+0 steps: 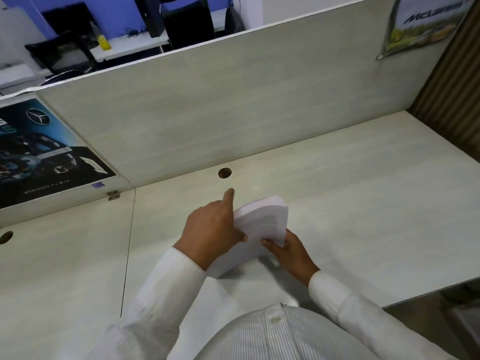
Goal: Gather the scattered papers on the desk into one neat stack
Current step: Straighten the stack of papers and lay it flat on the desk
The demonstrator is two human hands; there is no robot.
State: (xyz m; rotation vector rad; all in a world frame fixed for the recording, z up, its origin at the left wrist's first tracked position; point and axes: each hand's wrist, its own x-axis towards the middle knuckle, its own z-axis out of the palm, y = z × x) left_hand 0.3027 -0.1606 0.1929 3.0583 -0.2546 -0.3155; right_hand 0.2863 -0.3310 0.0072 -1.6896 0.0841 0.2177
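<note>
The papers (262, 224) are held as one thick bundle between the two hands, raised on edge above the surface (363, 203) near the middle of its front half, a little in front of the round cable hole (225, 173). The bundle is tilted, its upper end leaning away from the body and its lower end hidden behind the left wrist, so whether that end touches the surface cannot be told. It is judged that the sheets are stood up this way so that their edges can be tapped and squared; no loose sheet is seen elsewhere on the surface, which suggests that the gathering is done and only the neatening and laying down remain.

The left hand (213, 229) is clamped on the left side of the bundle, the thumb pressed on the printed face and the index finger stretched forward along the edge, apparently as a guide to keep the sheets in line. The right hand (288, 252) is closed on the lower right corner from beneath, its fingertips (267, 242) laid on the face. The two hands are close together, parted only by the bundle. Both forearms, in white sleeves, are brought in from the body at an angle.
</note>
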